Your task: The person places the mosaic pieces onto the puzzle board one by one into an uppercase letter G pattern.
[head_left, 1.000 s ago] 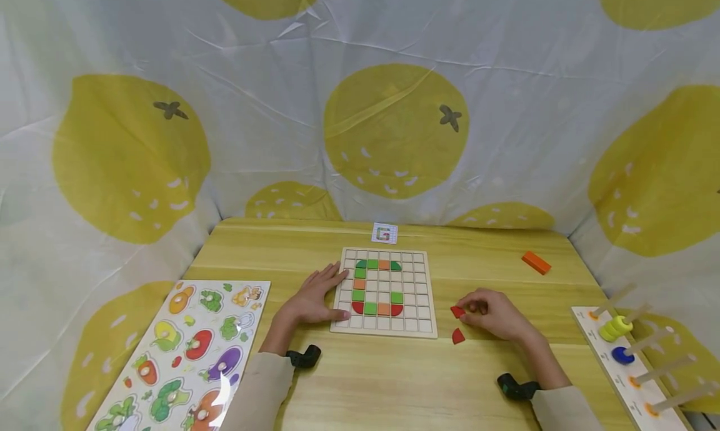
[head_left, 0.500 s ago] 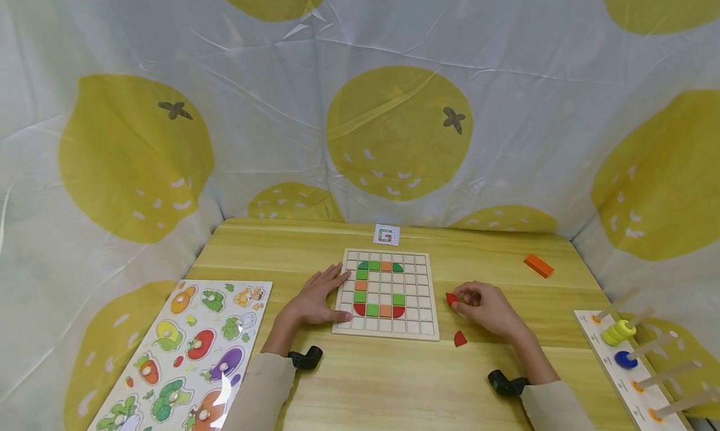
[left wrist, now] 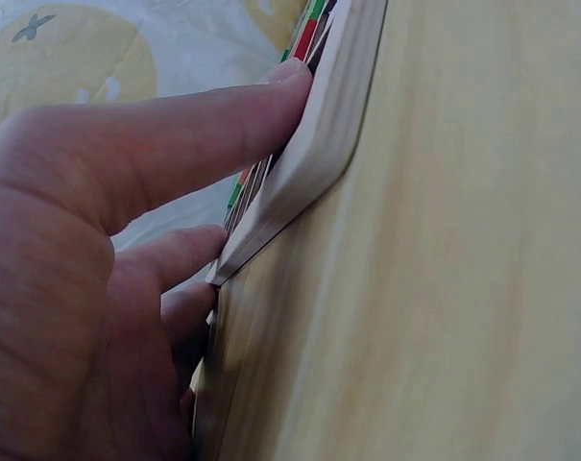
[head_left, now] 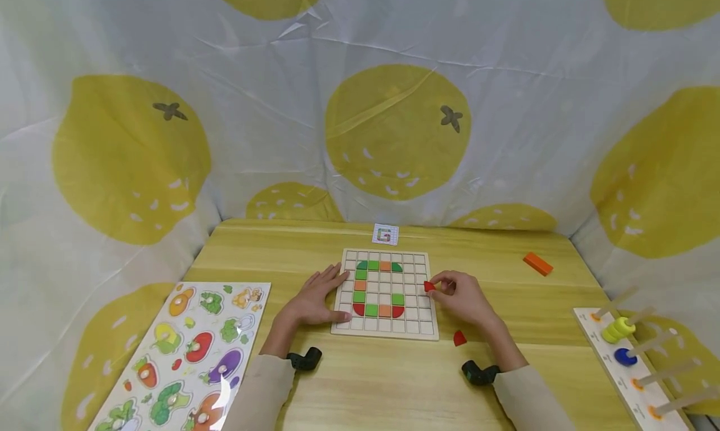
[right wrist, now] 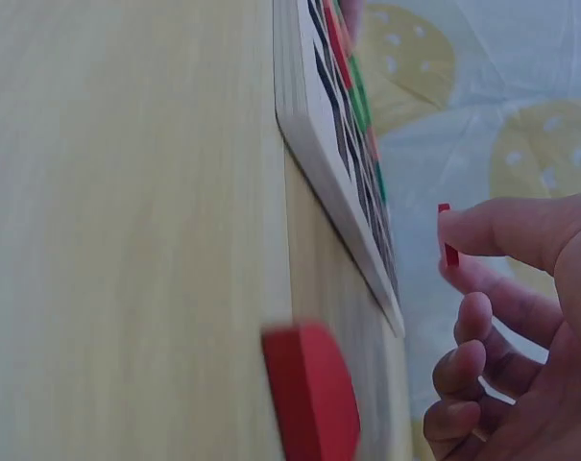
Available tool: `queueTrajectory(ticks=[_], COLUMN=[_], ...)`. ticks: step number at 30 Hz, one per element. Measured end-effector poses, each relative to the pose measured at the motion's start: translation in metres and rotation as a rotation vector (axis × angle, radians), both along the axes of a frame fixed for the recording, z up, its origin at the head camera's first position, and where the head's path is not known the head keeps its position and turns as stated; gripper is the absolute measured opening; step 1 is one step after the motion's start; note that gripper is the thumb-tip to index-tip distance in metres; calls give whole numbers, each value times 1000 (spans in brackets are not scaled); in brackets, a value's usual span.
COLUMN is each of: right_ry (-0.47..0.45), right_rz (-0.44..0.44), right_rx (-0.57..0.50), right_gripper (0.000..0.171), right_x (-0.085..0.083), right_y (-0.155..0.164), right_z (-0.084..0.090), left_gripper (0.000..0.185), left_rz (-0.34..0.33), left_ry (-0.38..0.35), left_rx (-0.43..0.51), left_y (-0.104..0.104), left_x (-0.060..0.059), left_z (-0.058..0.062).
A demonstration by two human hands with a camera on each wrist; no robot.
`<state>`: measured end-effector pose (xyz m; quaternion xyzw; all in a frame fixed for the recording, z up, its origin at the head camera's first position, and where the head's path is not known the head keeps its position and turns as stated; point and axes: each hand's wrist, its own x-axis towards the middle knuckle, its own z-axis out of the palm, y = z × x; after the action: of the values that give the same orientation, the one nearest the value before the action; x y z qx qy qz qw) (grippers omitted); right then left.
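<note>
A square wooden grid board holds green, orange and red tiles laid in a rounded, C-like outline. My left hand rests along its left edge with fingers spread; in the left wrist view the thumb lies on the board's rim. Between thumb and index finger, my right hand pinches a red quarter-round tile over the board's right edge. The right wrist view shows that tile edge-on, raised off the board. A second red quarter-round tile lies on the table just right of the board.
Behind the board lies a small pattern card with a coloured G. An orange block sits at the back right. A vegetable puzzle board lies at left; a peg stand with rings stands at right.
My right hand has picked up one red quarter-round tile from the table and carried it left to the board's right edge. My left hand has stayed in place.
</note>
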<state>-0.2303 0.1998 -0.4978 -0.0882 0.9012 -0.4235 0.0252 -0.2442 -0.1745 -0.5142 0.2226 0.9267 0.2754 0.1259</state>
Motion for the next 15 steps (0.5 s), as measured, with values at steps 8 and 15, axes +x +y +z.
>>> queueTrajectory(ticks=[8, 15], right_ry=[-48, -50], right_rz=[-6, 13], right_rx=[-25, -10], right_gripper=[17, 17], right_x=[-6, -10], right_y=[-26, -44], right_z=[0, -5], left_gripper=[102, 103], left_rz=[0, 0], left_ry=[27, 17], left_rx=[13, 11], left_y=[1, -1], left_x=[-3, -1], left_z=[-1, -4])
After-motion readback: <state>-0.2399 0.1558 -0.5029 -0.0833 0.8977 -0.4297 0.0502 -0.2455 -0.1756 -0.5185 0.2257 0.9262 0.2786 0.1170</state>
